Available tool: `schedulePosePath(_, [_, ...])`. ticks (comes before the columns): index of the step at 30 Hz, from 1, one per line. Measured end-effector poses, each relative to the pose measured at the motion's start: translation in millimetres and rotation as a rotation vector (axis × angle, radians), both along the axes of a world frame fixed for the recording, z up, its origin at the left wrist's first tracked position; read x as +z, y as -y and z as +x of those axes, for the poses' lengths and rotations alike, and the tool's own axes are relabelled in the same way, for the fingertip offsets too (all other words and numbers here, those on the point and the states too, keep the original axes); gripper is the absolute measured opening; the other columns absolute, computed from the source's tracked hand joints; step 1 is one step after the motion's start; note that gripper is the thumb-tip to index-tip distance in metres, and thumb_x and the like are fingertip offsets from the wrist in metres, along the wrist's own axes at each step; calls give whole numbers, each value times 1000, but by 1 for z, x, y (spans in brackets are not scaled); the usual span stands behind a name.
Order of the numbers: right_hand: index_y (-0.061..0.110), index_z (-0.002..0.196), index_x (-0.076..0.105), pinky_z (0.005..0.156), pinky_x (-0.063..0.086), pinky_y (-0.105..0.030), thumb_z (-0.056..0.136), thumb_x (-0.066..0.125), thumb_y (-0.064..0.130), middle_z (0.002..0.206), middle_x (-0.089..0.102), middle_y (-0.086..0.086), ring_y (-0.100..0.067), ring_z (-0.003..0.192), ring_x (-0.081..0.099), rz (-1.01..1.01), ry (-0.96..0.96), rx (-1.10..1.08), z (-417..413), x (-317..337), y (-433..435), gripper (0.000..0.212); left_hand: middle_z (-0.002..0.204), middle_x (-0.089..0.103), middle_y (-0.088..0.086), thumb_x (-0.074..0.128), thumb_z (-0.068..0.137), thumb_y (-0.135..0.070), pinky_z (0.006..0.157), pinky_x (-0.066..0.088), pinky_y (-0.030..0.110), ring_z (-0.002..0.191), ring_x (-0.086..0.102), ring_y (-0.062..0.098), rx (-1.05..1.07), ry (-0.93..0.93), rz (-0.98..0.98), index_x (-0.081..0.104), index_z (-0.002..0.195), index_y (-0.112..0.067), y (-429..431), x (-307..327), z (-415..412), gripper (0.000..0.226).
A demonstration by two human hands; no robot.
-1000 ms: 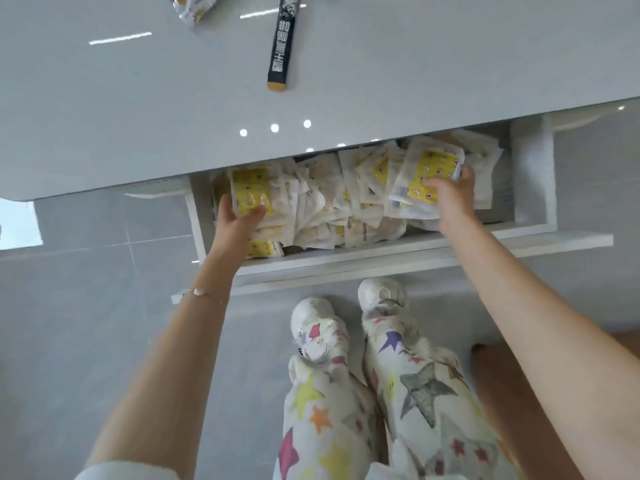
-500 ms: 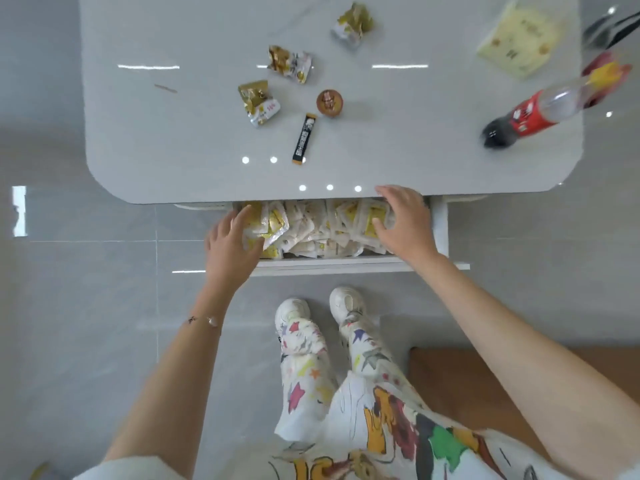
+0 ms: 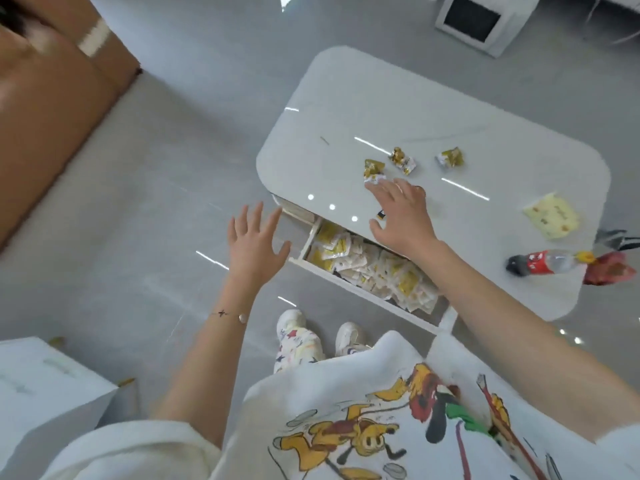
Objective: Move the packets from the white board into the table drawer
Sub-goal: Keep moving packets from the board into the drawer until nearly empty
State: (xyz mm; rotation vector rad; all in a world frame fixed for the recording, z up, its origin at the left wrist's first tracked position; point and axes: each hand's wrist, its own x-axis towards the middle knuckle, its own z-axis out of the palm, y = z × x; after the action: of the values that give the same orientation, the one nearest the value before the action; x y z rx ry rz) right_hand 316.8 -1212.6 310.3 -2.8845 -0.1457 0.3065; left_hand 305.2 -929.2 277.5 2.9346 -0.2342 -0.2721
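The table drawer [image 3: 360, 293] stands pulled out under the white table [image 3: 398, 98], heaped with several white-and-yellow packets [image 3: 374, 268]. My left hand [image 3: 254, 242] hangs in the air left of the drawer, fingers spread, holding nothing. Over the table's near edge my right hand [image 3: 401, 213] hovers with fingers spread and empty, above a small black stick packet [image 3: 381, 214]. Three gold-and-white snack packets [image 3: 403, 161] lie on the table just beyond that hand. A white board or box [image 3: 45, 386] sits at the lower left.
On the table's right side lie a pale yellow packet [image 3: 551, 220], a cola bottle [image 3: 543, 262] on its side and a red wrapper [image 3: 609, 268]. A brown sofa [image 3: 52, 98] fills the upper left. My feet [image 3: 318, 332] stand before the drawer on grey tile.
Both hands have lifted out of the drawer and let go of the packets. The view has pulled back and swung left; my right hand now hovers over the tabletop.
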Motion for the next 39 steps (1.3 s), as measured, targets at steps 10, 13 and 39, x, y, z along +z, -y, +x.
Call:
schedulePosePath(10, [21, 144, 40, 115, 15, -46, 81, 61, 22, 146, 42, -7, -34, 140, 29, 25, 73, 404, 62, 34, -215, 67, 154, 32, 15, 62, 87, -44, 117, 8, 54, 144, 18, 40, 389, 47, 14, 39, 146, -24, -186, 33, -38, 66])
schedulePosePath(13, [21, 144, 40, 114, 19, -45, 79, 61, 22, 145, 43, -7, -33, 137, 32, 22, 60, 485, 78, 38, -278, 69, 155, 28, 13, 59, 88, -44, 117, 4, 50, 146, 14, 38, 495, 77, 7, 38, 147, -25, -239, 36, -49, 65])
schedulePosePath(39, [26, 153, 17, 107, 26, -38, 82, 61, 21, 150, 31, -3, -28, 138, 26, 63, -1, 1280, 162, 61, -711, 83, 158, 23, 8, 50, 92, -48, 118, 9, 47, 146, 12, 31, 1365, 57, -69, 18, 153, -26, -499, 58, -42, 72])
